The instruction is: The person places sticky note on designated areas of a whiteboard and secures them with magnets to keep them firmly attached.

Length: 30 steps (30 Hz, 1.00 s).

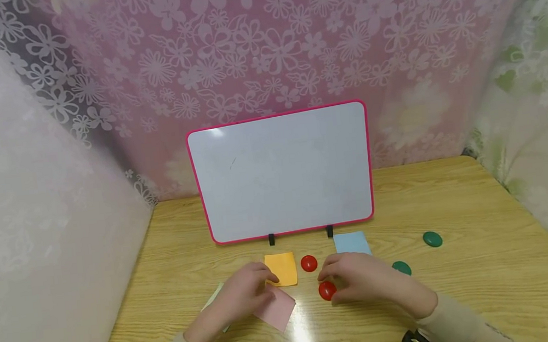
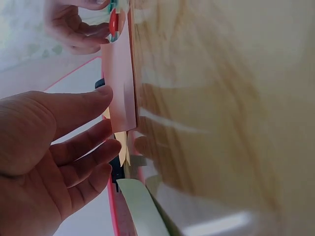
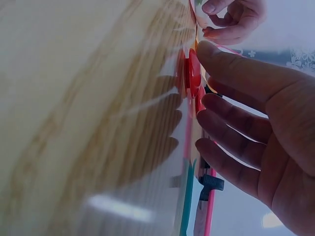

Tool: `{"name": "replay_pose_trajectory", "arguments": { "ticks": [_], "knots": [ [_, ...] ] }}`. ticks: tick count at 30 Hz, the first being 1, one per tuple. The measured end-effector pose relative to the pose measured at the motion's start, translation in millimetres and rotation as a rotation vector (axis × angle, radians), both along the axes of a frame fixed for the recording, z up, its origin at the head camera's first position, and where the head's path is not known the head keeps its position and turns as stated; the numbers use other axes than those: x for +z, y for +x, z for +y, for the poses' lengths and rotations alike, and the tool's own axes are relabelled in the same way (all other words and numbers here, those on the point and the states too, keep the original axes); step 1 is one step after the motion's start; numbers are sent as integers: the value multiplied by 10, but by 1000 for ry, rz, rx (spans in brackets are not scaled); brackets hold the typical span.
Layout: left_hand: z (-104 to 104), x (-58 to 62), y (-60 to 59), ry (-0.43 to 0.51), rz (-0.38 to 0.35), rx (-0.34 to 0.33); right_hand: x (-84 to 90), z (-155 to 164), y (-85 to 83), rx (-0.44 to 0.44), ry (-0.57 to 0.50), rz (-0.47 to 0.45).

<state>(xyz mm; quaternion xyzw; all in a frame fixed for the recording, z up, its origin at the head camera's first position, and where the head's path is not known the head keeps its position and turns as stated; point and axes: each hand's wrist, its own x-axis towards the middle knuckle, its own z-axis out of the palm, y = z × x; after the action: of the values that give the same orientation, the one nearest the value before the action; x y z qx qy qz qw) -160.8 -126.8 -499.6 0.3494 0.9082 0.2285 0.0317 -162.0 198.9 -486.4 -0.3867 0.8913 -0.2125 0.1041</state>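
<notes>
My left hand (image 1: 241, 294) is over the left edge of a pink sticky note (image 1: 278, 311), its fingers loosely bent. In the left wrist view the thumb overlaps the face of the pink note (image 2: 120, 69), while the other fingers curve below it. An orange sticky note (image 1: 283, 269) lies just beyond these fingertips. Around a red round magnet (image 1: 327, 291), my right hand (image 1: 363, 279) has its thumb and fingers spread. The right wrist view has this magnet (image 3: 194, 73) on the table by the thumb tip. Another red magnet (image 1: 309, 263) lies a little farther back.
A whiteboard (image 1: 284, 175) with a pink frame stands on black feet at the back. By its right foot lies a blue sticky note (image 1: 352, 242), partly behind my right hand. Two green magnets (image 1: 432, 239) are at the right. A pale green note (image 1: 212, 297) shows beside my left hand.
</notes>
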Motion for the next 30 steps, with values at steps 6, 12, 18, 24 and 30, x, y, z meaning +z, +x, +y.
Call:
{"name": "replay_pose_trajectory", "arguments": {
  "ticks": [6,12,18,24,30],
  "knots": [
    [23,16,-10,-29,1,7,-10,-21,15,13,13,49],
    [31,6,-23,-56,-23,38,-45,-36,17,16,24,52],
    [39,-4,-41,-54,-44,57,-62,-56,19,13,37,46],
    [43,-20,-53,-56,-49,68,-53,-79,51,16,22,89],
    [53,-2,-53,-51,-45,67,-35,-101,65,0,43,84]
  ]
}}
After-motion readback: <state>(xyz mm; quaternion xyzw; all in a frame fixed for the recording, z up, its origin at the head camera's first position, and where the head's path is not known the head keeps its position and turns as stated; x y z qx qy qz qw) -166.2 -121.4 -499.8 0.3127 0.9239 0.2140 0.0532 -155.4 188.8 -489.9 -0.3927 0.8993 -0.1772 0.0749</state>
